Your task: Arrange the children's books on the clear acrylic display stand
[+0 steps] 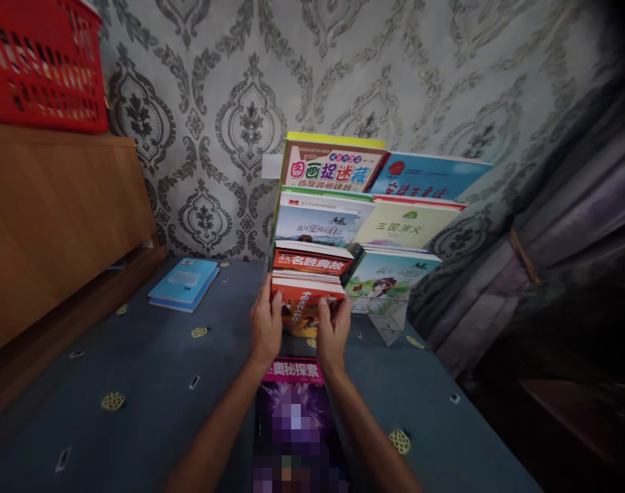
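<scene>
My left hand (pixel 267 327) and my right hand (pixel 335 335) hold an orange book (pixel 298 308) by its two sides. It stands upright in the lowest front row of a tiered book display, with the pages of at least one more book behind it. Just behind is a red-titled book (pixel 312 261). Right of my right hand stands a green illustrated book (pixel 387 281), above a clear plastic stand foot (pixel 391 323). Below my hands, between my forearms, a purple book with a pink title band (pixel 296 370) lies flat; part of its cover is pixelated.
Higher rows hold a yellow-edged picture book (pixel 335 168), a blue book (pixel 428 179), a grey-blue book (pixel 320 220) and a pale green book (pixel 415 224). Blue books (pixel 183 284) lie left on the dark tablecloth (pixel 158 404). A wooden cabinet (pixel 66 226) carries a red basket (pixel 40 75). Curtains (pixel 476 301) hang right.
</scene>
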The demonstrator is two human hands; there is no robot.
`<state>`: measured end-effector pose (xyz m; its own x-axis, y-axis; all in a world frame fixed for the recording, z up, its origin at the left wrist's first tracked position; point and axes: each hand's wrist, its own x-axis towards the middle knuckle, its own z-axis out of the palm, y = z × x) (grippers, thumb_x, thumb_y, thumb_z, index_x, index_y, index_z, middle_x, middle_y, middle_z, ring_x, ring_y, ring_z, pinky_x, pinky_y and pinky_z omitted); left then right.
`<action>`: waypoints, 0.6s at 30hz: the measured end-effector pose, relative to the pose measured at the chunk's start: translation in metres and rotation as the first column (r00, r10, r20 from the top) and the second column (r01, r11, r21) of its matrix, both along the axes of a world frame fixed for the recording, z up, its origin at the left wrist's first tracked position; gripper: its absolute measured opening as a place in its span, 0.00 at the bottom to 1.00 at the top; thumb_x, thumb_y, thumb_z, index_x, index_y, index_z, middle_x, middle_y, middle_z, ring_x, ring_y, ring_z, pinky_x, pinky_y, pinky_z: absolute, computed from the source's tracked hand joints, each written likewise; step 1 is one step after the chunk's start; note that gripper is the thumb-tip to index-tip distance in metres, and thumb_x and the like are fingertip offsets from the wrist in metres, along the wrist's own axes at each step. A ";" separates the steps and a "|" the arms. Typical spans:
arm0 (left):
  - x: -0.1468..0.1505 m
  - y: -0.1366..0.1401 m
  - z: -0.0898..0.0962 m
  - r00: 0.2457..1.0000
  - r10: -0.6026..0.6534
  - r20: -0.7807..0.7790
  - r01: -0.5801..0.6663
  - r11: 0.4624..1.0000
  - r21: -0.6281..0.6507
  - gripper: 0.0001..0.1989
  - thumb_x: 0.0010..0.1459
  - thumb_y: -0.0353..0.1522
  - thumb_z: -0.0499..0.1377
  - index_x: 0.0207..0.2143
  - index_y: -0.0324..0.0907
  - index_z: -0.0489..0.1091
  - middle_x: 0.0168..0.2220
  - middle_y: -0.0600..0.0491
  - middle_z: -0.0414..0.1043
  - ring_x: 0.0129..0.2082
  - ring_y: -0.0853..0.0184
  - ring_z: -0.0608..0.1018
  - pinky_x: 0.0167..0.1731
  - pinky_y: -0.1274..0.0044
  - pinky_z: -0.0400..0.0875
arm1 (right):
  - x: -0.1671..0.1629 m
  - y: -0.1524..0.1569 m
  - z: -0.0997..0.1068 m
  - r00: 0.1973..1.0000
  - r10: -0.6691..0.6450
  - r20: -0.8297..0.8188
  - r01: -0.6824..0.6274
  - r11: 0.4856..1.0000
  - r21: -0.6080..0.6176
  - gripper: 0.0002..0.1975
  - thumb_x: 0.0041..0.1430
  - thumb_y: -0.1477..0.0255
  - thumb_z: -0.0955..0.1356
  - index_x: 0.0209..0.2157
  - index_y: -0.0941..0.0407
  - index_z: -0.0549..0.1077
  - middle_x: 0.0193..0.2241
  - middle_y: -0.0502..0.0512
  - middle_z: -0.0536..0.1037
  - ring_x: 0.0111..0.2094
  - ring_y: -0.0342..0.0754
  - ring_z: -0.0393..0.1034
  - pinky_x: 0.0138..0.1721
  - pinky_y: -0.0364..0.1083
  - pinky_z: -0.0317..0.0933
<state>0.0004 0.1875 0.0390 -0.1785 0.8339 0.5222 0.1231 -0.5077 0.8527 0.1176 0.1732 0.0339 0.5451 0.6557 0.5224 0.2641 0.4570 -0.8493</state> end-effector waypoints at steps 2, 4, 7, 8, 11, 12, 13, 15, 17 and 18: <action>0.000 0.000 -0.001 1.000 0.000 -0.001 0.000 1.000 0.004 0.24 0.69 0.41 0.49 0.63 0.43 0.65 0.63 0.45 0.68 0.63 0.59 0.69 0.64 0.67 0.60 | 0.000 -0.001 -0.001 1.000 -0.023 0.016 0.023 1.000 -0.012 0.21 0.64 0.56 0.64 0.50 0.57 0.67 0.44 0.60 0.75 0.45 0.53 0.70 0.51 0.53 0.64; -0.001 0.001 -0.002 1.000 0.002 -0.004 -0.002 1.000 0.006 0.23 0.69 0.40 0.50 0.63 0.44 0.64 0.63 0.45 0.68 0.63 0.59 0.69 0.64 0.67 0.60 | 0.000 -0.002 -0.001 1.000 -0.023 0.020 0.023 0.999 -0.026 0.21 0.65 0.56 0.63 0.51 0.56 0.67 0.45 0.59 0.75 0.45 0.53 0.70 0.51 0.54 0.65; -0.002 0.001 -0.002 1.000 -0.001 -0.003 0.001 1.000 -0.002 0.23 0.68 0.39 0.51 0.63 0.45 0.64 0.62 0.45 0.68 0.62 0.59 0.70 0.63 0.67 0.61 | 0.002 -0.003 0.000 1.000 0.003 0.011 -0.003 0.999 -0.039 0.22 0.65 0.55 0.62 0.53 0.56 0.67 0.47 0.60 0.75 0.47 0.53 0.70 0.52 0.54 0.64; -0.002 0.001 -0.002 1.000 -0.001 -0.002 0.001 1.000 -0.006 0.23 0.68 0.39 0.51 0.62 0.45 0.64 0.62 0.45 0.68 0.61 0.59 0.70 0.63 0.67 0.61 | 0.002 -0.004 0.000 1.000 0.013 0.009 -0.012 0.999 -0.039 0.23 0.65 0.56 0.63 0.54 0.56 0.67 0.48 0.60 0.75 0.48 0.53 0.70 0.53 0.55 0.64; -0.003 0.000 -0.002 1.000 0.002 -0.003 -0.002 1.000 -0.020 0.23 0.68 0.39 0.52 0.63 0.45 0.64 0.61 0.46 0.69 0.62 0.59 0.70 0.63 0.68 0.60 | 0.004 -0.004 0.003 0.999 0.036 -0.001 -0.036 0.999 -0.032 0.25 0.65 0.57 0.63 0.58 0.56 0.65 0.52 0.61 0.74 0.52 0.54 0.69 0.57 0.55 0.62; -0.004 0.000 -0.002 1.000 0.001 -0.007 -0.001 1.000 -0.023 0.23 0.68 0.39 0.52 0.63 0.45 0.63 0.61 0.45 0.68 0.62 0.59 0.69 0.63 0.68 0.61 | 0.005 -0.004 0.004 0.999 0.047 -0.010 -0.047 0.998 -0.028 0.26 0.65 0.57 0.63 0.60 0.56 0.64 0.54 0.62 0.73 0.54 0.54 0.69 0.58 0.55 0.61; -0.004 0.000 -0.003 1.000 -0.003 -0.014 0.003 1.000 -0.027 0.24 0.68 0.39 0.51 0.63 0.44 0.62 0.62 0.45 0.67 0.62 0.58 0.69 0.63 0.68 0.61 | 0.005 -0.004 0.005 0.998 0.058 -0.022 -0.058 0.998 -0.026 0.28 0.65 0.57 0.63 0.61 0.56 0.63 0.56 0.63 0.72 0.56 0.54 0.68 0.59 0.56 0.61; -0.005 -0.001 -0.004 1.000 -0.003 -0.029 0.002 0.999 -0.037 0.25 0.68 0.39 0.51 0.64 0.43 0.61 0.63 0.44 0.66 0.63 0.58 0.69 0.63 0.68 0.60 | 0.008 -0.005 0.004 0.997 0.062 -0.049 -0.064 0.998 -0.029 0.30 0.66 0.56 0.63 0.63 0.56 0.60 0.60 0.64 0.69 0.60 0.55 0.65 0.61 0.56 0.59; -0.006 -0.002 -0.004 0.999 -0.001 -0.043 -0.001 0.999 -0.052 0.25 0.68 0.40 0.51 0.64 0.43 0.60 0.64 0.43 0.65 0.63 0.58 0.68 0.64 0.68 0.59 | 0.010 -0.009 0.000 0.997 0.026 -0.070 -0.029 0.999 -0.043 0.31 0.66 0.55 0.62 0.65 0.56 0.58 0.63 0.65 0.65 0.63 0.56 0.61 0.63 0.57 0.57; -0.007 -0.003 -0.003 0.999 -0.002 -0.045 -0.001 0.998 -0.058 0.25 0.68 0.40 0.51 0.64 0.43 0.60 0.64 0.44 0.65 0.64 0.58 0.67 0.64 0.68 0.58 | 0.011 -0.013 -0.004 0.997 -0.012 -0.077 0.008 0.999 -0.053 0.31 0.67 0.55 0.62 0.65 0.56 0.57 0.64 0.66 0.64 0.65 0.56 0.60 0.64 0.58 0.56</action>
<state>-0.0065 0.1850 0.0355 -0.1555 0.8633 0.4801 0.1617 -0.4572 0.8745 0.1286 0.1603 0.0298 0.5894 0.6753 0.4434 0.2015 0.4086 -0.8902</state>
